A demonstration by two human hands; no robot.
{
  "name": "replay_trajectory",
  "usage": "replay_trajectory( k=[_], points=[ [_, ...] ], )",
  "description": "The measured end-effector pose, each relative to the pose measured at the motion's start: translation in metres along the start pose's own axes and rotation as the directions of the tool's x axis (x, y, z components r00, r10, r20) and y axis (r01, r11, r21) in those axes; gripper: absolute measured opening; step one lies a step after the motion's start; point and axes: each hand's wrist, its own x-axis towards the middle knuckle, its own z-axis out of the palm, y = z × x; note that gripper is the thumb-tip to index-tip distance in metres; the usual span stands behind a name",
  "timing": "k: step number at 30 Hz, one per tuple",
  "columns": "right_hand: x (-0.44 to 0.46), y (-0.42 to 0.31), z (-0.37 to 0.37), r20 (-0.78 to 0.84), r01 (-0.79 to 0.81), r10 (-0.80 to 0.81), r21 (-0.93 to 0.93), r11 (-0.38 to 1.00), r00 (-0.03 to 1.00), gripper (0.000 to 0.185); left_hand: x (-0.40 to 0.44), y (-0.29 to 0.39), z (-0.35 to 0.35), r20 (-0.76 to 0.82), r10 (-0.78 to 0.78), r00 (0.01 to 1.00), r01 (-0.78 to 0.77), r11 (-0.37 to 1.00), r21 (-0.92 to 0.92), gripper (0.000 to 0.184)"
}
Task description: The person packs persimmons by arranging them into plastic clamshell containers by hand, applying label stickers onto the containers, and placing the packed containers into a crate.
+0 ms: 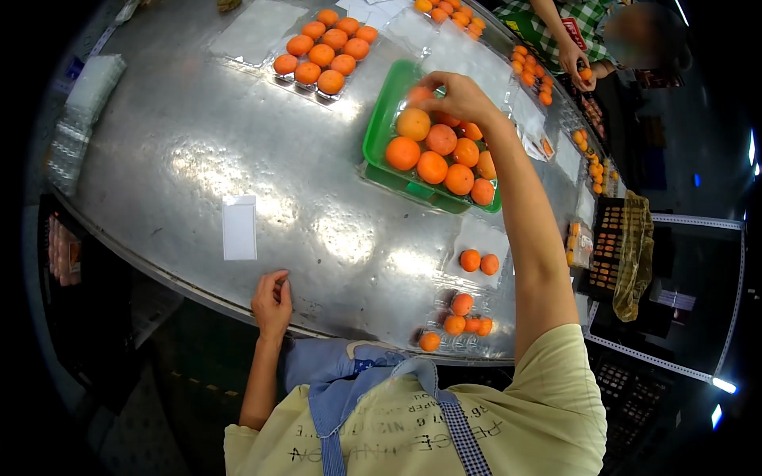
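My right hand reaches over the far side of a green plastic basket. Its fingers are closed on an orange at the upper left corner, partly hidden by the hand. Several more oranges fill the basket, which appears to rest in or on clear plastic. My left hand lies at the table's near edge, fingers loosely curled in, with nothing visible in them. Just beyond it is a white rectangular card or small box.
A clear tray of oranges sits at the back. Loose oranges lie on clear trays at the near right. Stacked clear trays stand at the far left. Across the metal table, another person's hand holds an orange.
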Motion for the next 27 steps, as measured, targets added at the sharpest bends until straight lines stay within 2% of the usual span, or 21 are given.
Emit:
replay_trajectory(
  k=[4, 7, 10, 13, 16, 19, 22, 25, 27],
  points=[
    [-0.009, -0.008, -0.002, -0.022, -0.033, 0.032, -0.053, 0.998, 0.999, 0.040, 0.000, 0.000, 0.000, 0.004, -0.001, 1.000, 0.001, 1.000, 0.003, 0.014],
    [-0.015, -0.010, 0.004, -0.113, 0.066, -0.101, -0.275, 0.959, 0.988, 0.038, 0.001, 0.002, 0.000, 0.001, 0.001, 1.000, -0.001, 1.000, 0.008, 0.013],
    [-0.021, -0.021, 0.006, -0.121, 0.005, -0.045, -0.314, 0.949, 0.992, 0.036, 0.001, 0.003, 0.000, -0.005, 0.013, 1.000, -0.013, 1.000, 0.008, 0.013],
    [-0.019, -0.014, 0.009, -0.117, 0.021, -0.063, -0.334, 0.942, 0.991, 0.036, 0.001, 0.004, -0.001, -0.003, 0.020, 1.000, -0.020, 1.000, 0.012, 0.013],
    [-0.025, -0.011, 0.002, -0.249, 0.050, -0.111, -0.238, 0.970, 0.962, 0.038, 0.001, 0.003, -0.001, -0.009, 0.021, 1.000, -0.021, 1.000, -0.004, 0.013],
    [-0.045, -0.022, -0.014, -0.243, -0.009, -0.015, -0.097, 0.995, 0.970, 0.038, 0.000, 0.000, 0.000, -0.008, 0.015, 1.000, -0.014, 1.000, 0.011, 0.013],
    [-0.068, -0.027, -0.016, -0.184, -0.101, 0.078, -0.118, 0.988, 0.980, 0.040, -0.001, -0.003, 0.002, -0.025, 0.023, 0.999, -0.023, 1.000, 0.003, 0.012],
    [-0.085, -0.027, -0.010, -0.170, -0.100, 0.070, -0.170, 0.980, 0.983, 0.043, 0.000, -0.004, 0.003, -0.016, 0.010, 1.000, -0.010, 1.000, 0.023, 0.012],
    [-0.091, -0.029, -0.007, -0.169, -0.155, 0.124, -0.180, 0.971, 0.978, 0.045, 0.000, -0.004, 0.004, -0.039, 0.031, 0.999, -0.030, 0.999, 0.025, 0.011]
  ],
)
